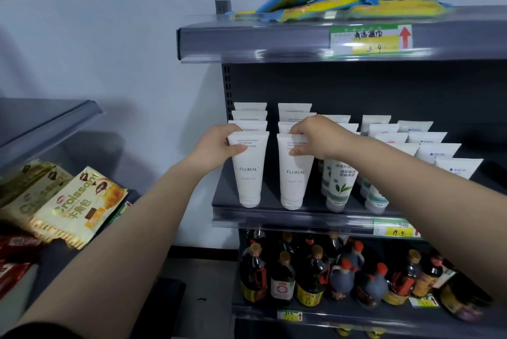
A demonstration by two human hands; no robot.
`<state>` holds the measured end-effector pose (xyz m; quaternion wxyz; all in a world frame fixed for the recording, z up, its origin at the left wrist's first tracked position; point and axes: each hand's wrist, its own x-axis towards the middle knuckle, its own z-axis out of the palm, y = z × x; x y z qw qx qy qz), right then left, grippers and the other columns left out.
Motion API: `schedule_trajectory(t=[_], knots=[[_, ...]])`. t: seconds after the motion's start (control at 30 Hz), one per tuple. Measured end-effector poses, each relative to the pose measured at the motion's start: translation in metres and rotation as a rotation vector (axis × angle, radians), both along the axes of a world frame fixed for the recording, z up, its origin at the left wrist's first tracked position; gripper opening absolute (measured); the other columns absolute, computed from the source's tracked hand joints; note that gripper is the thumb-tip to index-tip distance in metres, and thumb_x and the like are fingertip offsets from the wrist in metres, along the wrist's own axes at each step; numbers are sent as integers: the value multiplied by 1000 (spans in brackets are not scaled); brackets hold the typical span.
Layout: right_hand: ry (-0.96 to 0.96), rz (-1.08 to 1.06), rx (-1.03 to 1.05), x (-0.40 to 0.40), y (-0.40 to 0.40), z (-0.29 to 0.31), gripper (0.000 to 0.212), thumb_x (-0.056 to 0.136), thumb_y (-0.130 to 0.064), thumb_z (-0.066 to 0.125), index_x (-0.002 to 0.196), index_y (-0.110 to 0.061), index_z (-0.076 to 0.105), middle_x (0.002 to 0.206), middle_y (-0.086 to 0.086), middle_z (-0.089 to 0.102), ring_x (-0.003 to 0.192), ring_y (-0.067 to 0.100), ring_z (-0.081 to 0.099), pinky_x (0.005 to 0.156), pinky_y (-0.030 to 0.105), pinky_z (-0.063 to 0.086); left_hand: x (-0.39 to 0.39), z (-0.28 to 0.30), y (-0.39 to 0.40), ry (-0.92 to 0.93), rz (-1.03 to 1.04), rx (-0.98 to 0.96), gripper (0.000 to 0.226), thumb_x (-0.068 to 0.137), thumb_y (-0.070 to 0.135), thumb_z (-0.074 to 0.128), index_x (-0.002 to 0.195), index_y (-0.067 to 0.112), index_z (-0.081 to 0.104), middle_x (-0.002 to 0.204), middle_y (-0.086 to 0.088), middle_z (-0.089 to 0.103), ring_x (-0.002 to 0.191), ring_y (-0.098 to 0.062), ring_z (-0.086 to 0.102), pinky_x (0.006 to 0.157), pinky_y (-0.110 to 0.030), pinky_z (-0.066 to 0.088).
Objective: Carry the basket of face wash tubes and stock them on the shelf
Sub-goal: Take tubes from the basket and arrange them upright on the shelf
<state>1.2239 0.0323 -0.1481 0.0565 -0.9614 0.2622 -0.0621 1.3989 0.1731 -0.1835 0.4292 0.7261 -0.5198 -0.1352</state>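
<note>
Two rows of white FLORAL face wash tubes stand cap-down on the dark middle shelf [315,205]. My left hand [219,146] pinches the top of the front tube of the left row [249,174], thumb on its face. My right hand [315,138] grips the top of the front tube of the right row [294,176]. Both tubes rest upright on the shelf board. More tubes line up behind each one. No basket is in view.
White-and-green tubes [340,187] and further white tubes [428,143] fill the shelf to the right. Oil and sauce bottles [315,272] stand on the shelf below. Blue-yellow packs [343,3] lie on the top shelf. Croissant bags [74,207] sit on a left rack.
</note>
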Motion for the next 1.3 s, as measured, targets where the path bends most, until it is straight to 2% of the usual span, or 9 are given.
schedule_trajectory(t=[0.1,0.3,0.47,0.53,0.63,0.8,1.03,1.17,1.3], knots=[[-10,24,-14,0,-1,1,40,83,-32,66,102,3,60,96,11,62,98,32,56,84,37,46,4,1,0,-10,-23,10,13,84,6,64,93,15,60,92,0,63,84,-17,57,83,-33,46],[-7,52,1,-3,-2,2,43,84,-31,66,108,4,59,102,12,63,100,29,55,86,36,44,11,6,1,-29,-80,30,16,84,4,64,94,15,59,82,13,59,69,0,55,67,-11,44],[-4,62,22,-7,-3,4,18,86,-30,64,90,-13,60,82,-6,54,90,20,47,70,27,37,17,11,1,-30,-110,57,16,83,-1,64,95,10,61,80,6,61,58,12,57,60,-6,45],[-3,66,19,-7,0,4,26,86,-30,64,72,-16,48,67,-9,40,80,20,40,62,27,32,18,12,2,-8,-116,56,18,83,-3,63,96,8,61,78,4,61,56,10,58,59,-6,48],[5,80,13,-5,1,4,33,85,-30,65,73,-6,45,63,-2,35,72,21,38,61,30,28,21,14,2,-10,-126,76,15,82,-4,63,90,9,61,77,0,61,55,8,57,59,-10,50],[-8,83,18,-5,-1,5,33,84,-29,66,78,0,50,68,5,41,71,22,40,63,31,30,23,11,3,32,-120,49,22,80,-4,66,76,17,60,76,0,62,57,6,59,61,-10,52],[4,94,5,-6,-8,5,40,84,-31,65,100,5,59,95,17,62,91,30,55,81,37,45,21,8,5,68,-99,36,20,80,-3,66,85,15,60,84,4,64,64,9,62,64,-8,51],[-13,77,24,-7,-9,3,38,85,-31,65,104,2,61,93,8,60,92,26,53,81,31,43,18,10,5,-7,-73,49,18,80,1,68,89,14,61,85,9,64,64,12,60,65,-4,47],[-26,79,21,-6,-6,1,50,85,-32,64,127,-7,54,127,6,58,118,24,50,97,31,40,14,13,2,-134,-29,82,17,79,9,71,94,13,64,88,5,64,73,0,59,67,-8,45]])
